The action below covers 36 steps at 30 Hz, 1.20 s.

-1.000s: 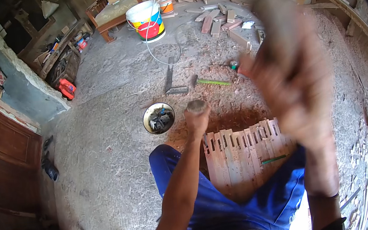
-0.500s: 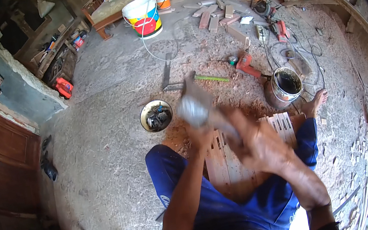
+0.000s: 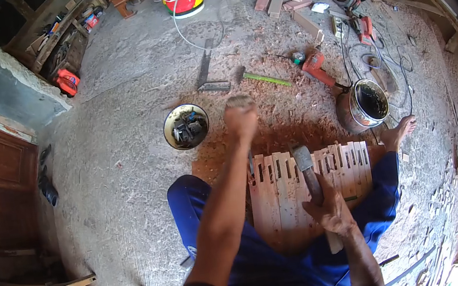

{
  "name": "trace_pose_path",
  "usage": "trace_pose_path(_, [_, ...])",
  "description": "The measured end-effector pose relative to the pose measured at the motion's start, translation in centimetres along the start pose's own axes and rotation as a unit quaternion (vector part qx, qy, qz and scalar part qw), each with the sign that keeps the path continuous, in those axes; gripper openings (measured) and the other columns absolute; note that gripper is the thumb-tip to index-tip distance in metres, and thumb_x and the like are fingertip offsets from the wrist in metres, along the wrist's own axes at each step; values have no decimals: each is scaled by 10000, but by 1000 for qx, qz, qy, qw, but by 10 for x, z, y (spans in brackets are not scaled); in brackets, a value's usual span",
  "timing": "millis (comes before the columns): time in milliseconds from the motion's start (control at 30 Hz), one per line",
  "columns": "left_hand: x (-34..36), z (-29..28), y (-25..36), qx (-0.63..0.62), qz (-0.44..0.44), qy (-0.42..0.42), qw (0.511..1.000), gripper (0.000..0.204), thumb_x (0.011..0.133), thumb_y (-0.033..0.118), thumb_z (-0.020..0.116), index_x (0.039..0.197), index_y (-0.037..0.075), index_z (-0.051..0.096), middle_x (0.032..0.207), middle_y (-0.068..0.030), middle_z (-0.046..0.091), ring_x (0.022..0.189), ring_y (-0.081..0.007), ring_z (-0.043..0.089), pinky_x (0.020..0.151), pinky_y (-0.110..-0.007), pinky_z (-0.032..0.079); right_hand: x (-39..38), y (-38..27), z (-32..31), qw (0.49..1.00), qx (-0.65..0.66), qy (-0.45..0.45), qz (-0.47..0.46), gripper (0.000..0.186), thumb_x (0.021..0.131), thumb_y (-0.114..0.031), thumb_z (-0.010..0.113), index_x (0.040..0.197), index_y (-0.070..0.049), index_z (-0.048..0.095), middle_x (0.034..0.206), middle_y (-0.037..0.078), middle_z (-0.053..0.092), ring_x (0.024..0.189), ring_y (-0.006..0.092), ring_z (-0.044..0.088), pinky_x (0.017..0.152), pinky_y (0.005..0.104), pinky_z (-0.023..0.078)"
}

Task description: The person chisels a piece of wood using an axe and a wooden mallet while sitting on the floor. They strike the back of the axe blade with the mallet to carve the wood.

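My left hand (image 3: 242,122) is closed in a fist round an upright chisel, its worn handle end (image 3: 241,102) showing above the fist. The narrow blade (image 3: 251,164) reaches down to the leftmost of several pale wooden slats (image 3: 289,204). These lie side by side between my legs, with dark slots cut near their far ends. In my right hand (image 3: 330,210) is a hammer (image 3: 303,159), its metal head over the slats and its wooden handle running back through my fingers. The hammer head is apart from the chisel.
A white bowl (image 3: 169,133) of metal parts stands beyond my left knee. Farther off lie a metal square (image 3: 214,86), a green ruler (image 3: 267,79) and a red drill (image 3: 317,69). A dark-filled bucket (image 3: 352,115) stands near my right foot (image 3: 398,133); cables (image 3: 404,70) trail behind it.
The hammer has come down and to the right, away from the chisel top. My left hand has moved up and away, clear of the hammer head. The view has shifted slightly.
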<state>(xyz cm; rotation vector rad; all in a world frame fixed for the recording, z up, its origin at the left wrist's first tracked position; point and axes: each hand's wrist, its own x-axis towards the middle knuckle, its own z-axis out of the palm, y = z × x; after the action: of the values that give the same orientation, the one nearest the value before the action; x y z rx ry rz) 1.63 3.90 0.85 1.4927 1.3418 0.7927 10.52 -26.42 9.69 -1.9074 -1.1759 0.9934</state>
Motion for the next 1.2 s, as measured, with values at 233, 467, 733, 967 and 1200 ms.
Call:
trace_pose_path(233, [58, 18, -39, -161, -178, -73, 968, 231, 897, 87, 659, 684, 58, 575, 587, -35, 509, 439, -157, 453, 406, -332, 339, -32, 60, 38, 973, 163, -58, 153, 648, 831, -102, 694, 1392, 62, 414, 719, 115, 631, 552, 180, 606, 514, 341, 499])
trace_pose_path(467, [32, -26, 1, -10, -101, -277, 956, 227, 885, 260, 765, 812, 87, 637, 631, -9, 572, 456, -150, 518, 428, -315, 416, -39, 77, 42, 933, 292, -79, 192, 551, 858, -84, 677, 1352, 17, 454, 692, 67, 605, 480, 153, 558, 446, 305, 470])
trace_pose_path(733, [-63, -46, 34, -123, 286, 58, 949, 282, 848, 354, 808, 892, 109, 675, 798, -37, 716, 665, -134, 668, 554, -318, 568, -40, 72, 45, 927, 322, -62, 180, 571, 811, -108, 709, 1310, 16, 461, 686, 70, 590, 460, 162, 545, 420, 319, 475])
trace_pose_path(967, [-98, -47, 36, -195, 237, -45, 950, 239, 832, 178, 824, 755, 55, 634, 680, -2, 643, 595, -114, 600, 534, -287, 481, -42, 69, 52, 944, 290, -42, 151, 483, 809, -108, 718, 1197, 35, 470, 658, 71, 573, 463, 169, 546, 420, 325, 479])
trace_pose_path(1200, [-97, -46, 29, -203, 299, 22, 932, 200, 863, 107, 784, 760, 51, 622, 650, -3, 622, 480, -94, 539, 440, -266, 417, -44, 71, 55, 932, 323, -47, 157, 493, 808, -104, 724, 1213, 2, 466, 698, 68, 567, 468, 169, 552, 419, 326, 484])
